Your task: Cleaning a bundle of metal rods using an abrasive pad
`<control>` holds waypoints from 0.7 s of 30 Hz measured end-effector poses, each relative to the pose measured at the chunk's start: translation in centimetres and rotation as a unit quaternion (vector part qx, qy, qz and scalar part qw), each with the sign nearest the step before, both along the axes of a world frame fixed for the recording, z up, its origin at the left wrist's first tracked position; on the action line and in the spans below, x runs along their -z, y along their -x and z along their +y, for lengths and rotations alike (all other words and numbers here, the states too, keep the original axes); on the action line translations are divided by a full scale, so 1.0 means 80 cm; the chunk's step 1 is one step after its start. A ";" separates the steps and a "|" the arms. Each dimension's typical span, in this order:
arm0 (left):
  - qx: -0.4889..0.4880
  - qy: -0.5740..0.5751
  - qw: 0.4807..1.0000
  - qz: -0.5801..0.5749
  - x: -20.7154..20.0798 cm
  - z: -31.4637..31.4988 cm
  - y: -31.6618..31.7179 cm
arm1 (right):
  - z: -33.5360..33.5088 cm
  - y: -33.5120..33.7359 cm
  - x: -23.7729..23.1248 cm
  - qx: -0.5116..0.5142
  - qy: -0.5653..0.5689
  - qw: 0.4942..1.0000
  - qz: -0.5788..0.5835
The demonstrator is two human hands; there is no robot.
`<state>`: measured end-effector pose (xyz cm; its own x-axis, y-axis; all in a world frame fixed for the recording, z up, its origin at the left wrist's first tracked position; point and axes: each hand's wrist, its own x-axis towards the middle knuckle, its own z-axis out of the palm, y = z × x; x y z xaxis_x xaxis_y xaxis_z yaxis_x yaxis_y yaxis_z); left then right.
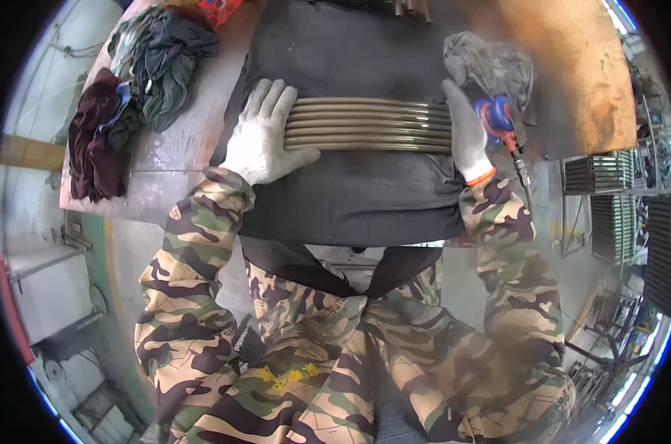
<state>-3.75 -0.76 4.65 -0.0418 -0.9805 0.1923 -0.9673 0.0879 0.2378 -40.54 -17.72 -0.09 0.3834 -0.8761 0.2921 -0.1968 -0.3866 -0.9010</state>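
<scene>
A row of several brownish metal tubes (pixel 369 126) lies side by side across a black cloth (pixel 350 198) on the table. My left hand (pixel 265 137), in a white knit glove, rests at the left ends of the tubes. Its fingers are stretched out and its thumb points along the near side of the row. My right hand (pixel 469 135), in a grey-and-white glove with an orange cuff edge, is held edge-on against the right ends. Its fingers are straight. The palms and the tube ends are partly hidden.
A blue-and-red air sander (pixel 500 118) with a hose lies just right of my right hand, near a crumpled grey cloth (pixel 491 66). Dark rags (pixel 165 70) are heaped on the left. More tubes (pixel 413 9) lie at the far edge; racks of tubes (pixel 613 222) stand off right.
</scene>
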 end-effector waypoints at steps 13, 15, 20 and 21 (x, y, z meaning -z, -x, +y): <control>0.004 -0.038 0.997 -0.072 -0.013 0.009 0.004 | 0.004 0.019 -0.131 0.036 0.170 0.969 0.173; 0.005 -0.060 0.994 -0.087 -0.025 -0.003 0.012 | -0.019 0.043 -0.128 0.164 0.383 0.862 0.288; 0.018 -0.004 0.996 -0.086 -0.010 -0.002 0.020 | 0.064 0.052 -0.107 0.009 0.319 0.871 0.374; 0.021 -0.007 0.996 -0.083 -0.003 -0.002 0.017 | 0.074 0.051 -0.100 -0.003 0.347 0.829 0.438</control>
<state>-5.13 -0.94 4.86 -0.1122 -0.9797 0.1660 -0.9891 0.1262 0.0760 -44.58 -11.84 7.87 0.7183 -0.6116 0.3317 -0.6552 -0.7550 0.0267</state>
